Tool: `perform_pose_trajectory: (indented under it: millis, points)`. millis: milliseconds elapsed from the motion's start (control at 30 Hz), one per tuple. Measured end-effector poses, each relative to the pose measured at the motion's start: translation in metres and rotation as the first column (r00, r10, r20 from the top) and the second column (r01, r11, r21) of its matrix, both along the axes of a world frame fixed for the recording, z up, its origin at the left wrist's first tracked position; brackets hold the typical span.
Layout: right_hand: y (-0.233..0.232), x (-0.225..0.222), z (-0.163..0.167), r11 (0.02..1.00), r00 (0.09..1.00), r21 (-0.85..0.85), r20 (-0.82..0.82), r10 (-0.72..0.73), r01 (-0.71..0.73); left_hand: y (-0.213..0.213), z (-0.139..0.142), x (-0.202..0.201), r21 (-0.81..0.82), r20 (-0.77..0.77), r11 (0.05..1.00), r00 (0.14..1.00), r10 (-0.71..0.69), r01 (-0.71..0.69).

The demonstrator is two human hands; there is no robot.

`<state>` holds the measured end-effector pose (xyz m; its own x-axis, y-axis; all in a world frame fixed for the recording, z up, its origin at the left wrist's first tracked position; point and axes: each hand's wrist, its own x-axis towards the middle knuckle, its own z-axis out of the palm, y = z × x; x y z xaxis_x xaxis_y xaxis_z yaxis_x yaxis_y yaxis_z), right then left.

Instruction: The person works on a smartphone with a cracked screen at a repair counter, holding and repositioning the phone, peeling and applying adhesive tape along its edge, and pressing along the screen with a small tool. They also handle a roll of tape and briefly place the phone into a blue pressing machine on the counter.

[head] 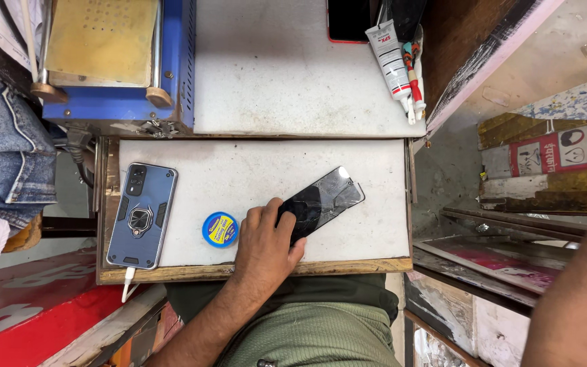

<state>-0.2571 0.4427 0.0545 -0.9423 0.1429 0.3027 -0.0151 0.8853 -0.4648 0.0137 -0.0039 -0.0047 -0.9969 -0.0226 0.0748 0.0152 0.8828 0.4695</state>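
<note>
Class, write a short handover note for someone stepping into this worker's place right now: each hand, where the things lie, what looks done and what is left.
Left hand: resting on the lower end of the black phone, fingers on its cracked glass, no closed grip.
Right hand: only the forearm shows at the frame's right edge; hand out of view.
Black phone lies diagonally on the white board, glass still on.
Blue round tin beside the hand; cased phone at left, cable plugged in.
Glue tube on the upper shelf, untouched.
</note>
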Motion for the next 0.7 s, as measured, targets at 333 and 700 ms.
perform_pose_trajectory:
  millis: [333, 700]
  points:
    - [0.032, 0.051, -0.017, 0.949, 0.966, -0.199, 0.024, 0.256, -0.246, -0.002, -0.007, 0.0, -0.036, 0.025, 0.999, 1.0, -0.011, 0.012]
    - [-0.179, 0.115, -0.026, 0.64, 0.639, 0.035, 0.123, 0.759, -0.767, -0.001, -0.001, -0.001, -0.022, 0.003, 1.0, 1.0, 0.011, -0.011]
